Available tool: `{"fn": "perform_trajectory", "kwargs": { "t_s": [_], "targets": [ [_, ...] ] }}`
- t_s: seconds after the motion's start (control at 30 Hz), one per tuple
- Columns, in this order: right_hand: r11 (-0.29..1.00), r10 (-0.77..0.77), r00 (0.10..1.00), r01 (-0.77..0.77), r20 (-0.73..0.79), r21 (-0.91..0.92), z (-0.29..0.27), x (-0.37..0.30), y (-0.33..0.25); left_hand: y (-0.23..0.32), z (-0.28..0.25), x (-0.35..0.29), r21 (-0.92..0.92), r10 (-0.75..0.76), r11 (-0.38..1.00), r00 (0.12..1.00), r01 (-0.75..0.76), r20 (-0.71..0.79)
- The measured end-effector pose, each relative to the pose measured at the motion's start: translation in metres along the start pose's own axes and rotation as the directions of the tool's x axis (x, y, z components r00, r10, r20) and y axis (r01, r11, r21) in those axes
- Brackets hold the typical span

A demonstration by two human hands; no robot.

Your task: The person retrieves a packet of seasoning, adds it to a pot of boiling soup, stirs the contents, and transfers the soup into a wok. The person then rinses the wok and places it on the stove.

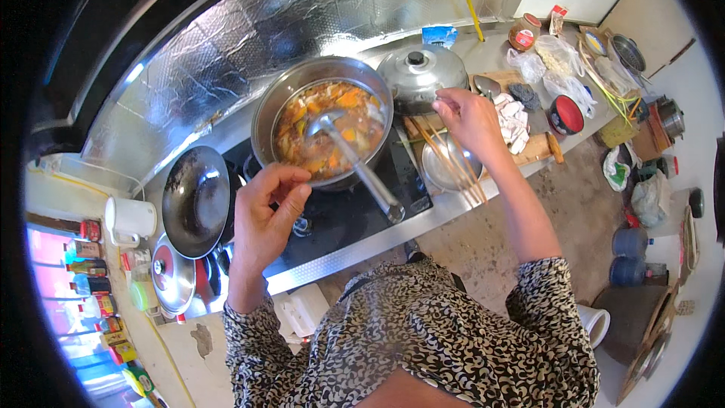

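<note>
A large steel pot (263, 125) of soup with orange and pale pieces stands on the black stovetop (332, 219). A metal ladle (355, 162) leans in it, handle toward me. My left hand (266, 211) hovers at the pot's near left rim, fingers half curled, thumb apart, nothing visible in it. My right hand (470, 119) is beside the domed steel lid (423, 72), thumb and forefinger slightly apart, with nothing visible between them. Several long chopsticks (451, 162) lie across a steel bowl (445, 170) just below it.
A black wok (198, 200) and a smaller lidded pan (174, 276) stand at left. White sliced food (512, 122) lies on a wooden board (538, 149), near a red-lined bowl (566, 115) and plastic bags (559, 60). Foil (249, 38) covers the back wall.
</note>
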State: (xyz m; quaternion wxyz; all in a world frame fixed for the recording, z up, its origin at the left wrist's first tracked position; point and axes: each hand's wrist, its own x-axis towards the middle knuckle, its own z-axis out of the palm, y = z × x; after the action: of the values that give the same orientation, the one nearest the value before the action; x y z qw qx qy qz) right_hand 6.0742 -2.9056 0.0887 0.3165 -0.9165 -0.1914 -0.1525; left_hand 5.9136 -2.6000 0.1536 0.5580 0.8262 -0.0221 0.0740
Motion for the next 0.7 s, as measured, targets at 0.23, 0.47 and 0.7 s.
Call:
{"fn": "perform_trajectory", "kwargs": {
  "t_s": [0.23, 0.47, 0.7],
  "targets": [
    [0.933, -0.028, 0.993, 0.066, 0.112, -0.353, 0.065, 0.126, 0.120, -0.008, 0.054, 0.000, -0.039, -0.212, 0.977, 0.965, 0.209, -0.152],
    [0.901, -0.072, 0.917, 0.228, 0.393, -0.368, 0.122, 0.176, 0.156, -0.016, 0.060, -0.041, -0.045, -0.315, 0.946, 0.872, 0.322, -0.375],
    [0.873, -0.195, 0.926, 0.314, 0.323, -0.374, 0.136, 0.182, 0.167, -0.026, 0.069, -0.060, -0.135, -0.368, 0.929, 0.817, 0.345, -0.445]
  ]
}}
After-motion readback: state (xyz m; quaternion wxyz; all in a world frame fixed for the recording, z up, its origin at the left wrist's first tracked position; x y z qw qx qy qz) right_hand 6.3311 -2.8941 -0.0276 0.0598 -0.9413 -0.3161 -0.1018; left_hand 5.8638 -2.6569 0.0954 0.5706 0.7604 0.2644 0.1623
